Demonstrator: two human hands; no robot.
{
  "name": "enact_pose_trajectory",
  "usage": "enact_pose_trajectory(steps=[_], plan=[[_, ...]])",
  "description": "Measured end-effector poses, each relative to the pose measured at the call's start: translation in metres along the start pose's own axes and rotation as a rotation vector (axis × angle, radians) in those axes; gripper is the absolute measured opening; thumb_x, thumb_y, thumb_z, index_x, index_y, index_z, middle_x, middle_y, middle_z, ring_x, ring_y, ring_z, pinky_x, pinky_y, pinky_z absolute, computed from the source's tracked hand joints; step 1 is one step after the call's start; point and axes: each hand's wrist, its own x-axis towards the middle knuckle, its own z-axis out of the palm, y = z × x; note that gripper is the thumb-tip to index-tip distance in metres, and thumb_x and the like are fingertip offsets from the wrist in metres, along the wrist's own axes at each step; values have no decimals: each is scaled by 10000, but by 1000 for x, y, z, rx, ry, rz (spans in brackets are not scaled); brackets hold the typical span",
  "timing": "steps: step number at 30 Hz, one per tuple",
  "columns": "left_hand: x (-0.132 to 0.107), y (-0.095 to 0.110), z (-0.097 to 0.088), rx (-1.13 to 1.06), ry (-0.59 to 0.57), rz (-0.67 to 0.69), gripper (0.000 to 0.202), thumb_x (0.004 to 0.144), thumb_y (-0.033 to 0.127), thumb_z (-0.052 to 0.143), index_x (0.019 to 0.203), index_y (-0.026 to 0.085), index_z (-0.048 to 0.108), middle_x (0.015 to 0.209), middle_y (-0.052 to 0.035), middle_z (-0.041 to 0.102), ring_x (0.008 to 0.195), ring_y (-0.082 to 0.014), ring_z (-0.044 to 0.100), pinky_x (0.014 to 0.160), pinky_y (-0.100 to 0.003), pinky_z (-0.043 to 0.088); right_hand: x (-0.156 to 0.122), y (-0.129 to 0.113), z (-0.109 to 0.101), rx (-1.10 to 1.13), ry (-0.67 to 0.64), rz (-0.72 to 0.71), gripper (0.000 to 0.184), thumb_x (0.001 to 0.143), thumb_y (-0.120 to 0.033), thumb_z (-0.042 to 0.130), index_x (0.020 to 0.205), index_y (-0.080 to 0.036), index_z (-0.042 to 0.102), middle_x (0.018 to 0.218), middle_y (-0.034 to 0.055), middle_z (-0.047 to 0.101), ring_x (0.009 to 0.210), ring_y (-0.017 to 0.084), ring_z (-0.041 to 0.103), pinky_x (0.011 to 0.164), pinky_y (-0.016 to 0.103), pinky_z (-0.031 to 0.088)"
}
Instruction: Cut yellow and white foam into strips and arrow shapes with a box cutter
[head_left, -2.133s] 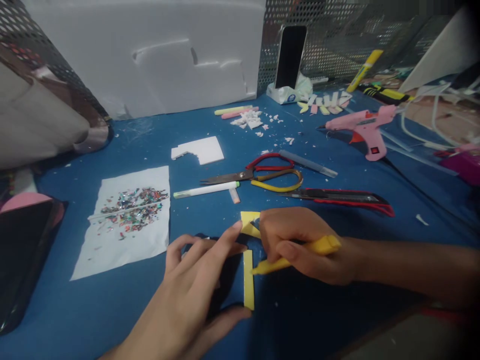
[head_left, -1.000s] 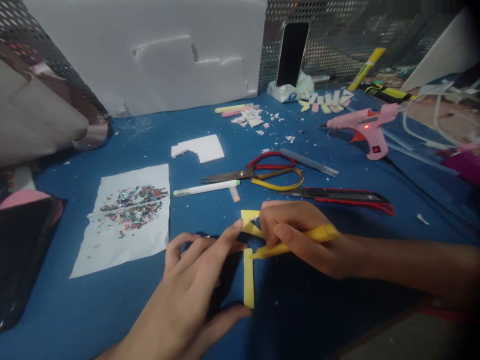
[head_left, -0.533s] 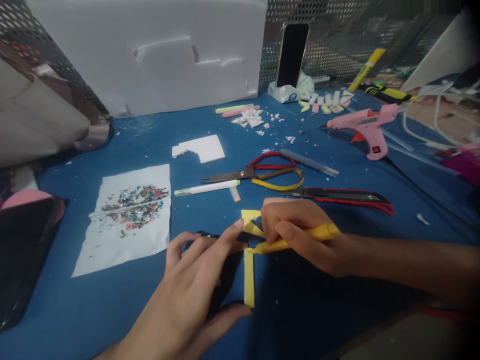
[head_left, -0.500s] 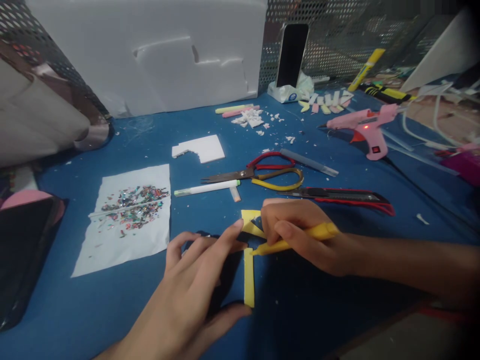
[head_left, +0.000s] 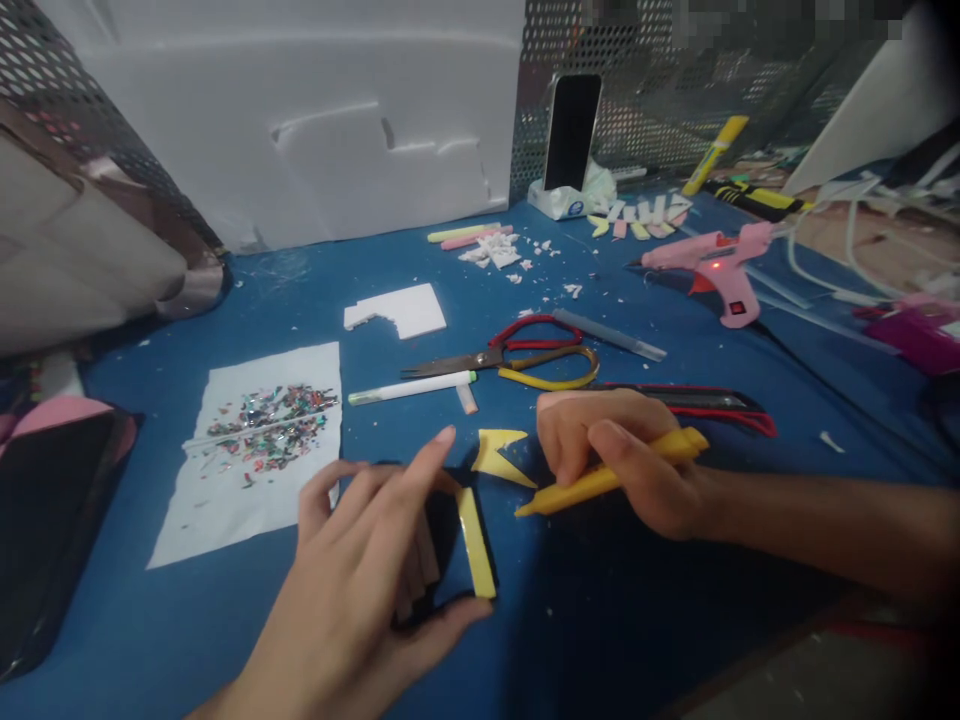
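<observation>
My left hand (head_left: 367, 570) grips a narrow yellow strip (head_left: 477, 545) by its ends, the thumb at the near end and a finger at the far end; the index finger is raised. Under the palm a few pale strips show, partly hidden. A yellow marker (head_left: 600, 482) is held in my right hand (head_left: 630, 450), its tip pointing left, apart from the strip. Between the hands lies a yellow V-notched piece (head_left: 504, 456). Beyond it are a white pen with green ends (head_left: 412, 388) and scissors (head_left: 495, 358) with red and yellow handles.
A paper with shiny flakes (head_left: 277, 430) lies left, beside a dark phone (head_left: 60, 530). A pink glue gun (head_left: 720, 265) and a red-black utility knife (head_left: 720, 402) are on the right. A white cut board (head_left: 405, 308), white scraps (head_left: 491, 250) and a propped phone (head_left: 574, 130) stand further back.
The marker tip has come off the strip and moved right with my right hand. My left hand has shifted left, and the strip now tilts. The index finger has lifted.
</observation>
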Motion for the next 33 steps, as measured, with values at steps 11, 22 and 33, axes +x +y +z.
enact_pose_trajectory(steps=[11, 22, 33], plan=[[3, -5, 0, 56, -24, -54, 867, 804, 326, 638, 1486, 175, 125, 1162, -66, 576, 1058, -246, 481, 1025, -451, 192, 3, -1, -1, -73, -41, -31, 414, 973, -304, 387, 634, -128, 549, 616, 29, 530, 597, 106, 491, 572, 266, 380], [-3, -9, -9, 109, -15, 3, 1004, 752, 567, 691, 1491, 192, 125, 1190, -80, 588, 1027, -267, 475, 1007, -465, 210, 5, 1, -2, -164, -53, -99, 410, 966, -278, 386, 618, -124, 539, 593, 33, 529, 580, 105, 473, 582, 271, 367], [-4, 0, -13, 87, 14, 25, 741, 871, 444, 525, 1477, 200, 175, 1045, -59, 618, 999, -246, 492, 1032, -480, 191, 5, 2, -2, -183, -75, -130, 424, 983, -304, 359, 631, -139, 527, 596, 15, 503, 582, 107, 459, 590, 272, 368]])
